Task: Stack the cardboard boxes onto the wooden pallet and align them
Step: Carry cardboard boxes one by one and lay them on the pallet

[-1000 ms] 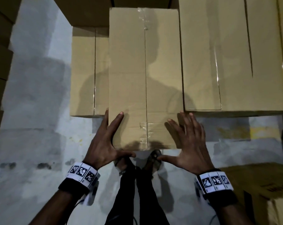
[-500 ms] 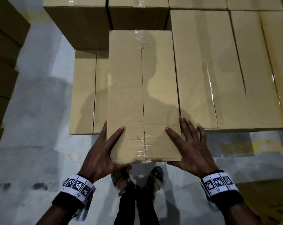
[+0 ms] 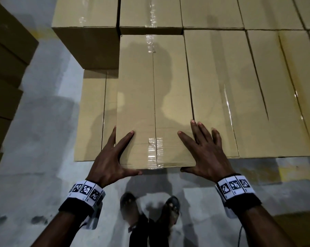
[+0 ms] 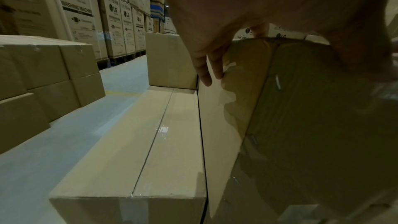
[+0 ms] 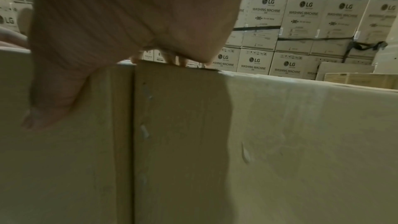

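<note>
- Cardboard box (image 3: 154,104) seated on the upper layer, far end against the taller back row (image 3: 150,13), near end overhanging toward the feet.
- Held at the near corners: left hand (image 3: 111,157) splayed, fingers on top and down the left side, thumb under the front edge; right hand (image 3: 205,154) likewise, fingers flat across the seam with the neighbouring box (image 3: 221,97).
- Risks, as judged: right fingertips nipped at that seam; uneven push skewing the box over the lower box (image 3: 93,118); front edge left proud.
</note>
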`<action>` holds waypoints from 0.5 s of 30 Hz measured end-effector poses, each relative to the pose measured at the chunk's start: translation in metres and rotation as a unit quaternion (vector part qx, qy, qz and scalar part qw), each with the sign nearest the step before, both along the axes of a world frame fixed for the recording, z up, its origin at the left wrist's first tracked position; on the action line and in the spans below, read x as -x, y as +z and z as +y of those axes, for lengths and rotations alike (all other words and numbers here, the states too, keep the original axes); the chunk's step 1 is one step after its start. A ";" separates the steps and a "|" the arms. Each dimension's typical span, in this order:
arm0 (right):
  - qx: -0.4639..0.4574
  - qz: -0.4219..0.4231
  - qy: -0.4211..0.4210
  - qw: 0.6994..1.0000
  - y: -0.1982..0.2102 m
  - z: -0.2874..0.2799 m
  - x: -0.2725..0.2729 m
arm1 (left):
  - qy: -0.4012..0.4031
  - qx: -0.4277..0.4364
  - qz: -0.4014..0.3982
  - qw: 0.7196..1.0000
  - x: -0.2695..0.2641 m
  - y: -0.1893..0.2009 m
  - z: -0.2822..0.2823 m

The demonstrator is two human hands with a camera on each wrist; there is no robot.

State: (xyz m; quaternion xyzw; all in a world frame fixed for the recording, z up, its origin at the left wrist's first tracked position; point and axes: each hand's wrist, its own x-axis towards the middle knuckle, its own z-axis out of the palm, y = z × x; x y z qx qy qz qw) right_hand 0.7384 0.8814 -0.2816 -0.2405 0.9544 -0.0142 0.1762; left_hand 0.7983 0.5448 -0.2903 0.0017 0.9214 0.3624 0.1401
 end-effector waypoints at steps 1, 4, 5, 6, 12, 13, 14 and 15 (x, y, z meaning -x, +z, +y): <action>-0.002 0.001 0.001 1.000 0.000 -0.001 0.004 | 0.003 0.003 0.000 1.000 0.003 0.000 0.000; -0.005 -0.002 0.004 1.000 0.000 -0.001 0.011 | 0.005 0.012 0.002 1.000 0.009 -0.002 0.001; -0.005 -0.004 0.005 1.000 -0.001 0.000 0.012 | 0.005 0.011 0.004 1.000 0.009 -0.004 0.002; -0.004 -0.006 0.006 1.000 -0.001 0.000 0.013 | 0.007 0.008 0.008 1.000 0.008 -0.006 0.004; 0.003 -0.006 0.008 1.000 -0.004 0.002 0.012 | 0.023 -0.001 0.019 1.000 0.004 -0.014 0.011; 0.003 -0.005 0.008 1.000 -0.005 0.002 0.012 | 0.024 0.000 0.023 0.999 0.003 -0.015 0.011; 0.001 -0.006 0.009 1.000 -0.006 0.002 0.011 | 0.024 0.002 0.027 0.999 0.002 -0.016 0.011; 0.000 -0.006 0.010 1.000 -0.006 0.002 0.010 | 0.024 0.005 0.031 0.999 0.001 -0.017 0.012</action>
